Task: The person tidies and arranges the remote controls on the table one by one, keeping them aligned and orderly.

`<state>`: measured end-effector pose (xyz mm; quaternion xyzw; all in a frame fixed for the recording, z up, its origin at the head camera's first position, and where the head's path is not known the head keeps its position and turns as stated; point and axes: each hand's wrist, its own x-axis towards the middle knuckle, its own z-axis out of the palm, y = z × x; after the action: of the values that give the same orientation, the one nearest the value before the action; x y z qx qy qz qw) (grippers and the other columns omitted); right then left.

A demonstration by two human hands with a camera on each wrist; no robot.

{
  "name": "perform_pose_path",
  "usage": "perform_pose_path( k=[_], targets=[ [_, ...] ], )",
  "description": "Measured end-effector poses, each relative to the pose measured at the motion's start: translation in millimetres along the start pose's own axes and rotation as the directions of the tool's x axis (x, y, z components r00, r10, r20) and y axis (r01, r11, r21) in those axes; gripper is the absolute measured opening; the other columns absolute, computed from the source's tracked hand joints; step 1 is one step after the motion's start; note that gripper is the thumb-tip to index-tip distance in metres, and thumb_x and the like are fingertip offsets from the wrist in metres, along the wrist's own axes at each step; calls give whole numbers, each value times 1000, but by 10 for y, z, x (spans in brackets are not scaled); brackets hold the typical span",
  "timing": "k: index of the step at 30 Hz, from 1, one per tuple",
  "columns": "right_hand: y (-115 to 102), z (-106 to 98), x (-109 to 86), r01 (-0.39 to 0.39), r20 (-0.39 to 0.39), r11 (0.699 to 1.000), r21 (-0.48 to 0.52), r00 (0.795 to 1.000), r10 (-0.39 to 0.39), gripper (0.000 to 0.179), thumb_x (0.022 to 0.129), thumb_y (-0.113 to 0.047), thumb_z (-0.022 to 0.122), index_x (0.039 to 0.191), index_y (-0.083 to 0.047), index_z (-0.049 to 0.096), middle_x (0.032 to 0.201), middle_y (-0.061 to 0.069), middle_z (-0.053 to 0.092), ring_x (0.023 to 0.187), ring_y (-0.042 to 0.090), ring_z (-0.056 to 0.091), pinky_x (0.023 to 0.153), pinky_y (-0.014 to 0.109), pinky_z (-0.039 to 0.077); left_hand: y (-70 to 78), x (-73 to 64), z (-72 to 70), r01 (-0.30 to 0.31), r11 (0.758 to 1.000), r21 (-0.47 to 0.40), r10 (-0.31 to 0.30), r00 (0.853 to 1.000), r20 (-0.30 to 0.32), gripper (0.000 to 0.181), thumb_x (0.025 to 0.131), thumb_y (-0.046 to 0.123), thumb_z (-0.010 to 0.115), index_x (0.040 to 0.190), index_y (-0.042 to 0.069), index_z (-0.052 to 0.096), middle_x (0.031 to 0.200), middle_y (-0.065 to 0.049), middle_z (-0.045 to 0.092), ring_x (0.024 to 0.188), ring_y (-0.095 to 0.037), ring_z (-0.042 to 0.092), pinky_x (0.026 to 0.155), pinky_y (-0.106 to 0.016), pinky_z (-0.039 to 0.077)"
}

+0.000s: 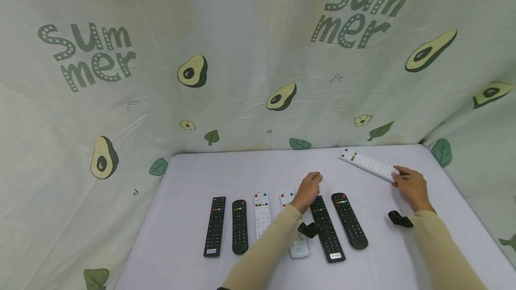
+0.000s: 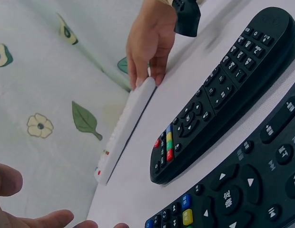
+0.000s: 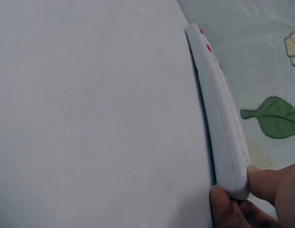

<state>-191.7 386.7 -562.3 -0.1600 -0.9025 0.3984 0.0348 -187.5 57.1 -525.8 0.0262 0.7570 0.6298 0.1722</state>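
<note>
At the table's back right, my right hand (image 1: 412, 188) pinches the near end of a white remote control (image 1: 367, 164). The right wrist view shows the thumb and fingers (image 3: 264, 185) on opposite sides of that end, and the remote (image 3: 222, 118) lying close over the tabletop. My left hand (image 1: 308, 191) hovers near the top ends of a white remote (image 1: 299, 247) and a black remote (image 1: 328, 232), holding nothing. Its fingers (image 2: 35, 221) are spread loosely in the left wrist view. The left forearm partly covers the white remote.
A rounded black remote (image 1: 350, 220) lies to the right of the row. Farther left are another white remote (image 1: 262, 211), a slim black remote (image 1: 239, 227) and a rectangular black remote (image 1: 215, 227). A printed cloth (image 1: 242, 35) hangs behind the white table (image 1: 181, 182).
</note>
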Motion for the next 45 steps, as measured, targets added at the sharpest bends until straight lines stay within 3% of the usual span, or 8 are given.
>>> perform_pose_path(
  k=[8, 16, 32, 38, 42, 45],
  targets=[
    [-5, -12, 1, 21, 69, 1000, 17, 997, -22, 46, 108, -9, 54, 144, 19, 48, 132, 45, 51, 72, -6, 59, 61, 17, 57, 10, 95, -4, 12, 1000, 8, -12, 1000, -20, 53, 111, 32, 41, 152, -1, 51, 149, -18, 58, 132, -35, 59, 113, -50, 48],
    [-27, -8, -33, -23, 126, 1000, 13, 992, 22, 47, 109, -10, 53, 148, 16, 47, 138, 43, 48, 81, 10, 68, 62, 19, 55, 8, 182, 10, 37, 997, 66, -33, 997, -68, 51, 110, 34, 43, 150, 3, 54, 150, -14, 59, 142, -33, 52, 120, -51, 41],
    [-58, 64, -129, 3, 162, 1000, 17, 987, -6, 46, 108, -5, 55, 148, 16, 47, 140, 46, 46, 84, 16, 72, 64, 19, 57, 20, 292, 81, 81, 990, 112, -75, 996, -52, 55, 109, 39, 44, 151, 5, 55, 157, -13, 52, 150, -32, 43, 125, -48, 34],
    [-93, 103, -189, -7, 165, 1000, 7, 986, 6, 46, 108, -5, 55, 148, 15, 47, 139, 45, 47, 91, 25, 73, 66, 20, 58, 18, 332, 117, 104, 987, 126, -98, 993, -60, 55, 109, 38, 47, 151, 2, 56, 154, -16, 51, 148, -34, 45, 124, -49, 36],
    [-122, 110, -230, 3, 165, 1000, 5, 986, -4, 45, 108, -4, 55, 148, 15, 48, 140, 45, 46, 98, 33, 72, 68, 22, 60, -3, 367, 150, 120, 979, 168, -109, 991, -72, 56, 108, 37, 47, 150, 2, 57, 151, -18, 51, 148, -35, 43, 125, -51, 34],
    [-128, 117, -249, 11, 170, 1000, -4, 985, -10, 45, 108, -5, 55, 148, 15, 48, 140, 45, 46, 97, 32, 73, 68, 22, 60, -4, 385, 169, 117, 970, 212, -102, 991, -81, 55, 108, 37, 47, 147, 1, 59, 150, -18, 53, 146, -35, 42, 124, -52, 33]
  ],
)
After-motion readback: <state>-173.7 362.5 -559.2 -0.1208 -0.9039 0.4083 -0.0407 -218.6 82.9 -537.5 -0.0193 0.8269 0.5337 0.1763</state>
